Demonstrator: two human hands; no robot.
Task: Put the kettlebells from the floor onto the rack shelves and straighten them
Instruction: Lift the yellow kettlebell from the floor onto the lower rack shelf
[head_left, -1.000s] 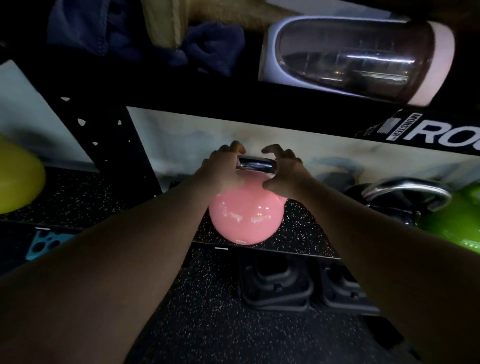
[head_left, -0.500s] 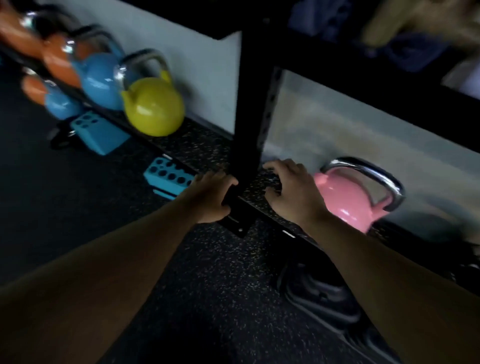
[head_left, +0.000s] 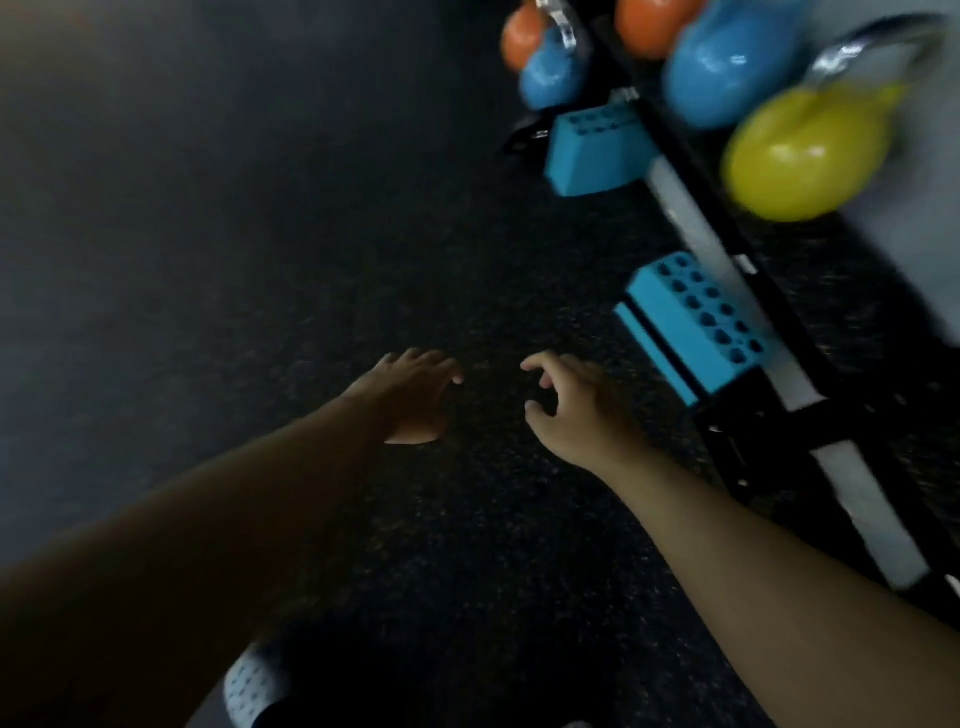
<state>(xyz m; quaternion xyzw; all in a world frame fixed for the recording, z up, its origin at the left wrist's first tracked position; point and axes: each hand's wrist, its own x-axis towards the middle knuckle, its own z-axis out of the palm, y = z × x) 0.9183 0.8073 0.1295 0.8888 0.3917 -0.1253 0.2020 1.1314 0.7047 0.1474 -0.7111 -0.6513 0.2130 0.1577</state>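
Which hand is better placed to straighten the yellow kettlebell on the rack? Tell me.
Right. The right hand is open, empty and nearer the rack holding the yellow kettlebell. The left hand, also empty, hangs farther away over the floor.

Both bare forearms reach from the lower corners toward mid-frame. The left hand (head_left: 413, 397) is palm down with fingers spread; the right hand (head_left: 574, 402) has loosely curled fingers, empty.

Yellow kettlebell (head_left: 802, 156) on rack shelf (head_left: 727, 218)
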